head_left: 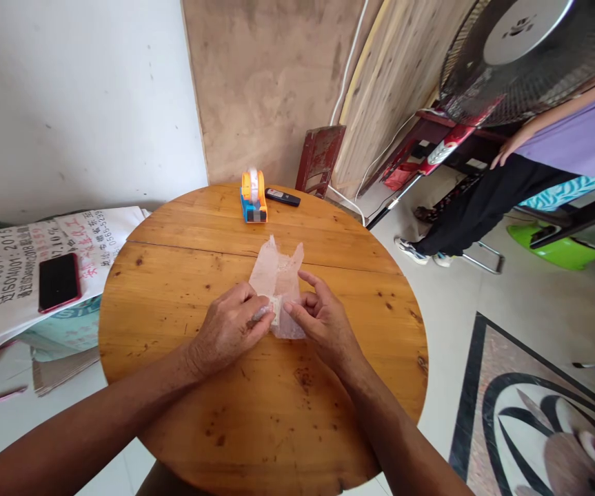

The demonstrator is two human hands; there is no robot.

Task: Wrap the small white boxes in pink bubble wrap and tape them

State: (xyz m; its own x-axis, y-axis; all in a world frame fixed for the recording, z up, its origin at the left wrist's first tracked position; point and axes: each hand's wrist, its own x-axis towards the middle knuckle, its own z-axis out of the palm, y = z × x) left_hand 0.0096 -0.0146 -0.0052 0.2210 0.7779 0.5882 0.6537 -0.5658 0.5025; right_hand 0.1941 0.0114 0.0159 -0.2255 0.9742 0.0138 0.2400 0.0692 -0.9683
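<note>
On the round wooden table (pixel 198 262) in front of me lies a sheet of translucent plastic wrap (pixel 265 269), seemingly bubble wrap. A small whitish piece (pixel 276 310) shows on it between my hands; its kind is unclear. My left hand (pixel 232 320) is closed over the wrap's left side, with some crumpled clear plastic at its fingertips. From the right, my right hand (pixel 325 320) has its thumb and curled fingers on the wrap's right edge, while the index finger is raised. The wrap's far end spreads loosely away from me.
An orange and blue tape dispenser (pixel 254 200) and a black remote-like device (pixel 283 198) are near the table's far edge. Left of the table, a phone (pixel 59 282) rests on a printed white sack (pixel 5 255). A chair (pixel 320 158), a fan (pixel 519 55) and a person (pixel 488 193) stand beyond.
</note>
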